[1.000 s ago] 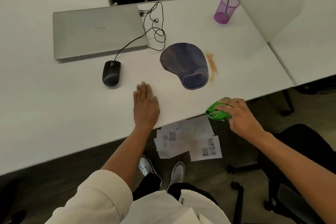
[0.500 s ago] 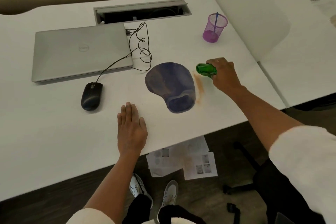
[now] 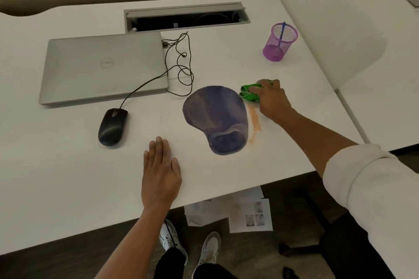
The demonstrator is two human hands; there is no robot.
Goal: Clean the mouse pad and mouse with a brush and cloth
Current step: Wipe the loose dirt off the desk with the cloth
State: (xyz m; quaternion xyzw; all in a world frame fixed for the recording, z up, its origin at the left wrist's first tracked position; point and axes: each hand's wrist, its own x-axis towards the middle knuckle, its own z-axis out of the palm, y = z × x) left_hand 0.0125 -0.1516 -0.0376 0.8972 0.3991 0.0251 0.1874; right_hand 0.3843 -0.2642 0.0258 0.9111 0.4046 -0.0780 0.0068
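A: Starting at the bottom of the frame, what is the person doing?

B: The left hand (image 3: 161, 173) lies flat on the white bench (image 3: 56, 176) at lower centre, fingers straight and holding nothing. It looks like a brace.

A: And the task's things?

B: Further up, the black mouse (image 3: 112, 126) sits left of centre, its cable running up toward the closed laptop (image 3: 103, 67) in the upper left. The purple mouse pad (image 3: 216, 118) lies in the middle of the frame, its surface looking streaked and dull. Neither is being touched.

A: Where is the cloth?

B: The right hand (image 3: 271, 99), right of centre, has its grip closed around the bunched green cloth (image 3: 249, 92) and presses it on the bench just beside the pad's upper right edge. An orange smear (image 3: 254, 122) runs down the bench along the pad's right side, below the cloth.

A: So how far along is it?

B: Early, by the look of it. The smear is mostly there, and the pad and mouse appear yet to be wiped. No brush can be made out for certain; a blue stick stands in the pink mesh cup (image 3: 279, 42) at upper right, too small to identify.
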